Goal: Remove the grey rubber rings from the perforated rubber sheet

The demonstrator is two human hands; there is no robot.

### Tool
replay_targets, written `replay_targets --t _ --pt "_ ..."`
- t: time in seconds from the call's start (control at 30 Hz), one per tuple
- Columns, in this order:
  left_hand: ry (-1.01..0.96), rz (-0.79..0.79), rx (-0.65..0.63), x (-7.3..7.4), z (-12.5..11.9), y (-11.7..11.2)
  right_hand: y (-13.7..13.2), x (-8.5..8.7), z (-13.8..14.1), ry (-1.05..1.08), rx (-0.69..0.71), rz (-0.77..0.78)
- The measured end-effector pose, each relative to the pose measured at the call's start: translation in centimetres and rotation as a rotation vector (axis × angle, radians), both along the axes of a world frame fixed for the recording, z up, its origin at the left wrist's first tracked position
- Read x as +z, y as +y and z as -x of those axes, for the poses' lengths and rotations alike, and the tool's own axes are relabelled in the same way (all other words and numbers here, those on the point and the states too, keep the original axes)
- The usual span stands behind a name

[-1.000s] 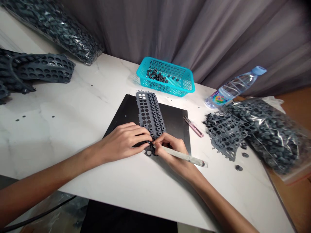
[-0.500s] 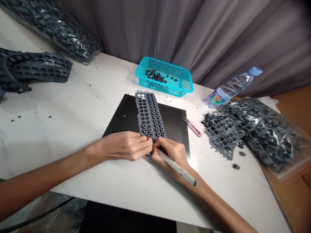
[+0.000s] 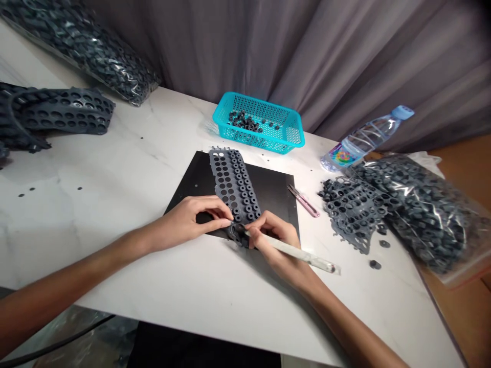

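Observation:
A dark grey moulded rubber sheet [image 3: 238, 189] lies lengthwise on a black mat [image 3: 274, 186]. Round holes fill its left columns, and ring-shaped rubber parts stand in the right columns and at the lower left. My left hand [image 3: 195, 217] pinches the sheet's near left edge between thumb and forefinger; whether a loose part is also in the pinch I cannot tell. In my right hand [image 3: 278, 240] is a slim white pen-shaped tool [image 3: 303, 254], its tip at the sheet's near end. That end is bent up and partly hidden by my fingers.
A turquoise basket [image 3: 259, 145] holding small rubber parts stands at the back. Pink-handled snips [image 3: 304, 201], a water bottle [image 3: 356, 143], a holed rubber scrap [image 3: 351, 214] and a filled plastic bag [image 3: 429, 220] lie right. More rubber sheets [image 3: 65, 110] and another bag [image 3: 95, 51] are left.
My left hand has shifted slightly left and up, its fingers now more arched. My right hand has turned the tool flatter, its rear end swinging right. The sheet's near end shows more.

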State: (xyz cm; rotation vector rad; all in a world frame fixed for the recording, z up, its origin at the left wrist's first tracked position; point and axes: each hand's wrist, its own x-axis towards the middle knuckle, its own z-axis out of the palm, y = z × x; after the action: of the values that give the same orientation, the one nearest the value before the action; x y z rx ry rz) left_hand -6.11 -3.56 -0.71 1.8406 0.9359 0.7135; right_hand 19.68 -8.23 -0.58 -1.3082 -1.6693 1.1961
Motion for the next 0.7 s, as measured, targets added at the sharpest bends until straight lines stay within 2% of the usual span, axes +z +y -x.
replay_targets --t 0.23,0.33,0.5,0.7 --pt "0.037 -0.171 -0.102 0.0 0.3 -0.1 -0.1 -0.3 -0.1 0.158 -0.134 -0.039" --pt "0.059 -0.215 -0.136 -0.2 0.3 -0.1 0.2 0.1 -0.5 0.153 -0.187 -0.087" --pt "0.093 -0.218 -0.13 0.0 0.0 -0.5 1.1 0.6 -1.2 -0.038 -0.108 -0.169" --pt "0.183 -0.236 -0.134 0.3 -0.2 -1.0 2.0 0.7 -1.1 -0.046 -0.028 -0.083"
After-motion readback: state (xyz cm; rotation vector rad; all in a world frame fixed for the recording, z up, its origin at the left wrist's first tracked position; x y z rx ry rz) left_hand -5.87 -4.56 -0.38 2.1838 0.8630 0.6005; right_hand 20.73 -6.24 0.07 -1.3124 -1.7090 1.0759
